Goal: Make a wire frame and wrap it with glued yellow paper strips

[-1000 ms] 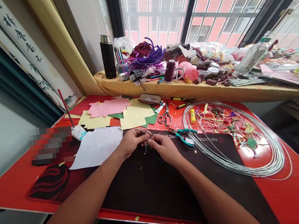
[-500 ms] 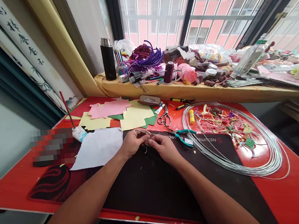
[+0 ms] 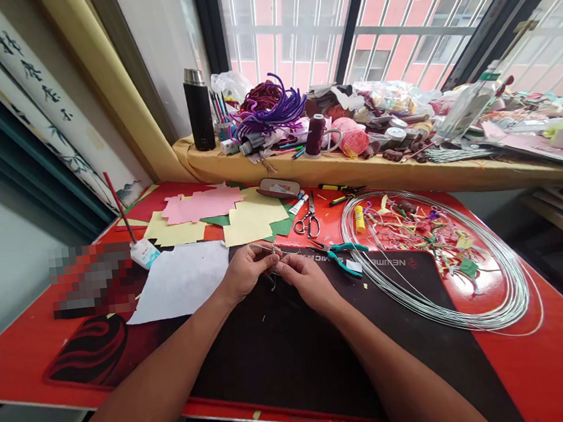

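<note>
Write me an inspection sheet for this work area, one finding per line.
Surface: red table with a dark mat on it.
Things in hand: a thin strand at the fingertips; its make is too small to tell.
Clutter: paper scraps inside the wire coil; scissors and teal-handled pliers near the hands.
Hands: left hand and right hand close together, both pinching.
Cables: nothing seen that is plainly a cable; the pale loop by the thread spool is unclear.
Surroundings: crowded ledge with a black flask, below a barred window.
</note>
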`<state>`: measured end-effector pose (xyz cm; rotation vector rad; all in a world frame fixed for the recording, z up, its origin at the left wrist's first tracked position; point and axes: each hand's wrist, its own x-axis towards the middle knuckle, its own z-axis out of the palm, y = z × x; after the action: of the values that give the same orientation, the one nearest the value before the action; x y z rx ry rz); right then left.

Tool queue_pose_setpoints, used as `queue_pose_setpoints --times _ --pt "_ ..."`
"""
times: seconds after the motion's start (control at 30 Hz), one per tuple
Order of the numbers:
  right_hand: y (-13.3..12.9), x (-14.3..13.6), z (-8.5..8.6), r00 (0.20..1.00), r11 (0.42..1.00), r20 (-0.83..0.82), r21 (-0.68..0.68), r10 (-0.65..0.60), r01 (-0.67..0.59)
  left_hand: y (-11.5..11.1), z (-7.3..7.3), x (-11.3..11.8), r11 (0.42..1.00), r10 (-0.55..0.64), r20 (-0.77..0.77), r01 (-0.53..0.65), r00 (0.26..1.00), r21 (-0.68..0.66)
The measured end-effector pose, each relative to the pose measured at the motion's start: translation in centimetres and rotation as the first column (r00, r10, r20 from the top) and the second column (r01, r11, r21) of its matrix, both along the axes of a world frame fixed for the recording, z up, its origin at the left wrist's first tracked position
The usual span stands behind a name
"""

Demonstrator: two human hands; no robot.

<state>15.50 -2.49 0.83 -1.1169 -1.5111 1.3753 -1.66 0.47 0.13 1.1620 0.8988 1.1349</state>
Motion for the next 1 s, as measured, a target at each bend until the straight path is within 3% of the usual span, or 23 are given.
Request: queue_pose_setpoints --times 0.2,1.0 --pt "0.0 0.0 -0.1 0.998 1.000 0.061 0.003 -0.023 0.023 0.0 0.4 0.3 1.000 0.021 -0.036 -0.022 0.999 -0.023" --pt "0.0 -0.1 -0.7 0.996 0.992 0.054 -0.098 -0.071 0.076 0.4 -0.9 1.0 0.998 0.052 -0.138 -0.054 0.989 -0.011"
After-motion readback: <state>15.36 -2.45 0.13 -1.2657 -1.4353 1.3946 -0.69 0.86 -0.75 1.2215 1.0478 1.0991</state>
